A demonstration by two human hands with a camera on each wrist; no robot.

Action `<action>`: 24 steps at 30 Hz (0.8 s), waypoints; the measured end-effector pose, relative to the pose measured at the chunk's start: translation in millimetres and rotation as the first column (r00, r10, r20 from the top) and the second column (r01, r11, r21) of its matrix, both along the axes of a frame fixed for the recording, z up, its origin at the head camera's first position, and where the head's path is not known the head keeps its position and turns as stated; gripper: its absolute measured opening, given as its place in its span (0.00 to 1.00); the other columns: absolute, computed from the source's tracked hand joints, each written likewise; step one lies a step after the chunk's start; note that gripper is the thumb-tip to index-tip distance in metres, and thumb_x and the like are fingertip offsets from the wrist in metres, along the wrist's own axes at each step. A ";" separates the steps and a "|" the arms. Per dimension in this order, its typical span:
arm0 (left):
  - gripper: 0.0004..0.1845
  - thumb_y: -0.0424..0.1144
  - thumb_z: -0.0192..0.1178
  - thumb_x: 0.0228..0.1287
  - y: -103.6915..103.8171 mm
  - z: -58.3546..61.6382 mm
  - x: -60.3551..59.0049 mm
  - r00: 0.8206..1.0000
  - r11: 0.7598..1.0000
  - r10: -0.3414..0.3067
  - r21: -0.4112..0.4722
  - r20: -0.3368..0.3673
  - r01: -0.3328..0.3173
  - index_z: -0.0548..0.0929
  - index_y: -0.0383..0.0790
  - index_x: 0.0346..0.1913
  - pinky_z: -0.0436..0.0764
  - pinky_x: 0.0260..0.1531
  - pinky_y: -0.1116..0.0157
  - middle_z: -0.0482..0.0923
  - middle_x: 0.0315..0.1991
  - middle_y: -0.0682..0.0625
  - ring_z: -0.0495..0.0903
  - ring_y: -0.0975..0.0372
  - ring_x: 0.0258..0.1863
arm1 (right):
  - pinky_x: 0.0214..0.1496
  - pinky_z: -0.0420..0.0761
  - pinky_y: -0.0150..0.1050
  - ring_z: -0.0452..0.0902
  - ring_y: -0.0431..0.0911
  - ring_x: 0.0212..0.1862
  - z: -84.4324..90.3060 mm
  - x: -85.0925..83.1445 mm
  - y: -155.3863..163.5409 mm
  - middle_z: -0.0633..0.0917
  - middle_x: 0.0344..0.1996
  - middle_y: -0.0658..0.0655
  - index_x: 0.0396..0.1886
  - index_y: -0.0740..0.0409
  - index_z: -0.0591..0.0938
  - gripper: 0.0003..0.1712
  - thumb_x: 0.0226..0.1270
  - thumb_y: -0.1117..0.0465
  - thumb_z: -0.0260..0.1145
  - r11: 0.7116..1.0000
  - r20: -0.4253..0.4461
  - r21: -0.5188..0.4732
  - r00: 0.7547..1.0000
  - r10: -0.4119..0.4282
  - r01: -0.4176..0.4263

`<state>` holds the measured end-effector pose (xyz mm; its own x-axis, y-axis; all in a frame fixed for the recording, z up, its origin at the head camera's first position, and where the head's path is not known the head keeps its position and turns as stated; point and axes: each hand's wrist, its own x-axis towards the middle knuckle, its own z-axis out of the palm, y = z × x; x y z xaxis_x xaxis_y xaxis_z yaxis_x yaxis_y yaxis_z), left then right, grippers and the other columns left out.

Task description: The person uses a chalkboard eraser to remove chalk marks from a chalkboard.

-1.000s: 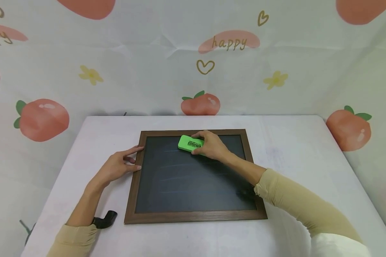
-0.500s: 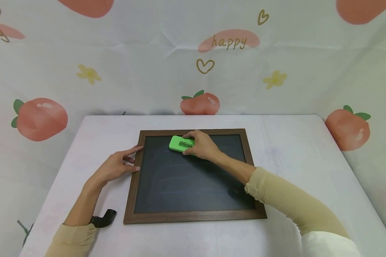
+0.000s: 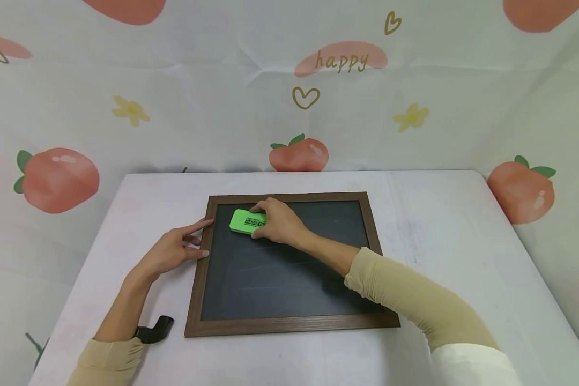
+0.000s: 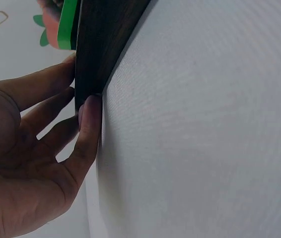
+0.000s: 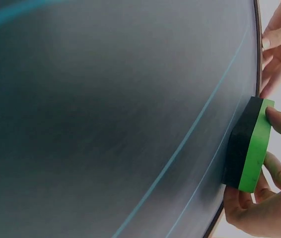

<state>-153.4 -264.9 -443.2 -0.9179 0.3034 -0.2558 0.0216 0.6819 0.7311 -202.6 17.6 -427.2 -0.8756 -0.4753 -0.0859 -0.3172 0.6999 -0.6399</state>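
A brown-framed blackboard [image 3: 289,295] lies on the white table. My right hand [image 3: 283,224] grips a green magnetic board eraser [image 3: 241,221] by its right end, thumb and fingers along opposite long sides. The eraser is over the board's upper left part; its dark felt face [image 5: 240,144] is turned to the board in the right wrist view. Thin blue lines [image 5: 180,146] run across the board surface. My left hand [image 3: 171,249] touches the left side of the wooden frame [image 4: 93,54], its fingertips spread along that edge in the left wrist view.
A black curved object [image 3: 155,329] lies beside the left wrist, partly hidden by it. Behind the table [image 3: 429,214] hangs a pale cloth [image 3: 212,123] printed with peaches, hearts and flowers.
My right hand has slid the eraser leftward along the board's upper part, from near the middle to near the left frame. The left hand stays in place at the frame.
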 end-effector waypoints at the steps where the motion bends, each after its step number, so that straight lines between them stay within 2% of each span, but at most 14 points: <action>1: 0.40 0.35 0.70 0.60 0.4 -0.1 0.0 1.000 1.000 -0.002 0.003 0.000 0.002 0.66 0.49 0.75 0.73 0.45 0.56 0.76 0.56 0.38 0.76 0.49 0.51 | 0.50 0.75 0.37 0.75 0.45 0.46 0.4 0.6 -2.0 0.81 0.51 0.54 0.59 0.56 0.81 0.33 0.53 0.55 0.80 1.000 -0.009 0.016 1.000 0.010 -0.010; 5: 0.40 0.35 0.69 0.61 2.0 -0.7 0.2 1.000 1.000 -0.012 0.014 -0.002 0.012 0.65 0.49 0.75 0.74 0.46 0.56 0.74 0.61 0.38 0.77 0.49 0.52 | 0.48 0.75 0.37 0.74 0.44 0.45 2.3 1.6 -5.8 0.80 0.50 0.54 0.60 0.54 0.81 0.34 0.53 0.53 0.80 0.997 -0.027 0.071 1.000 0.010 -0.008; 13: 0.40 0.34 0.69 0.62 3.2 1.8 1.5 1.000 1.000 -0.019 -0.006 -0.010 0.019 0.65 0.49 0.75 0.75 0.47 0.53 0.76 0.56 0.36 0.77 0.47 0.53 | 0.37 0.75 0.36 0.74 0.43 0.40 4.5 0.9 -5.8 0.80 0.46 0.52 0.60 0.51 0.80 0.35 0.52 0.49 0.80 0.990 -0.040 0.142 0.999 -0.019 0.024; 24: 0.40 0.34 0.68 0.62 0.3 4.9 3.7 0.999 0.999 -0.030 -0.022 -0.022 0.030 0.64 0.48 0.76 0.76 0.45 0.54 0.77 0.52 0.37 0.78 0.47 0.51 | 0.44 0.77 0.41 0.75 0.44 0.47 5.6 -7.4 21.5 0.82 0.51 0.51 0.59 0.52 0.80 0.33 0.52 0.51 0.80 0.986 -0.022 0.142 0.996 -0.085 0.088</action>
<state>-149.7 -264.5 -438.2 -0.9140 0.3255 -0.2421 0.0583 0.6960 0.7156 -210.0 39.1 -421.6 -0.9147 -0.3817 -0.1330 -0.2610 0.8089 -0.5268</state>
